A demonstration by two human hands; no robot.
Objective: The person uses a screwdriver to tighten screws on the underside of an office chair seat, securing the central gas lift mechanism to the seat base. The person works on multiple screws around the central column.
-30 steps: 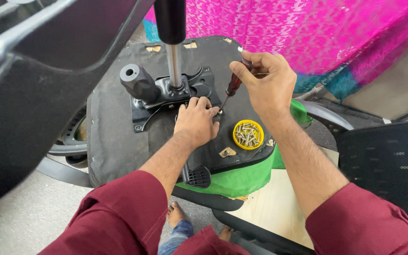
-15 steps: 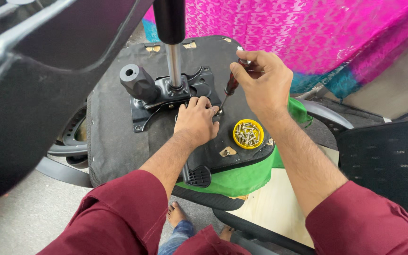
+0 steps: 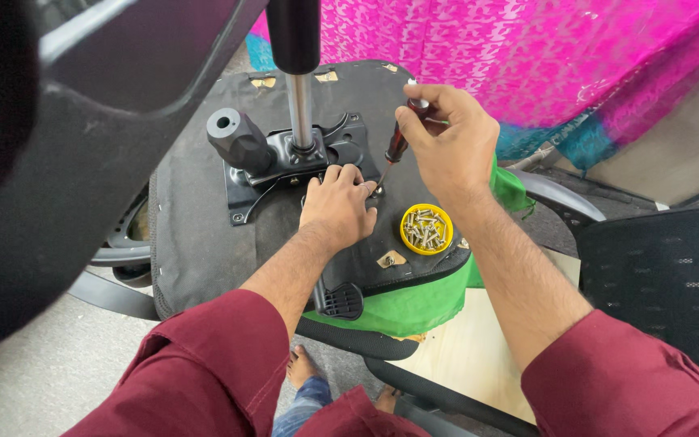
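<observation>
The right hand (image 3: 445, 150) is clenched around the dark red handle of a screwdriver (image 3: 395, 147), held nearly upright with a slight tilt, its thin shaft running down to a tip that meets the right edge of the black metal mechanism plate (image 3: 301, 162). The left hand (image 3: 338, 206) lies palm down on the upturned chair seat (image 3: 196, 235), fingers curled and pressed against the plate's near edge just beside the screwdriver tip; whether it pinches a screw there cannot be told. The plate sits in the middle of the seat's grey-black underside and carries a shiny gas-lift column (image 3: 301, 105) rising straight up, with a black cylindrical knob (image 3: 238, 139) projecting at its left. Near the seat's right edge, just to the right of the left hand and below the right hand, stands a small yellow round dish (image 3: 426, 229) filled with silver screws. A black lever paddle (image 3: 340, 301) hangs at the seat's near edge, over green fabric (image 3: 398, 295). Both forearms wear maroon sleeves (image 3: 212, 364). A pink patterned cloth (image 3: 527, 48) lies beyond the far edge, and a black mesh chair back (image 3: 665, 275) stands at the right.
</observation>
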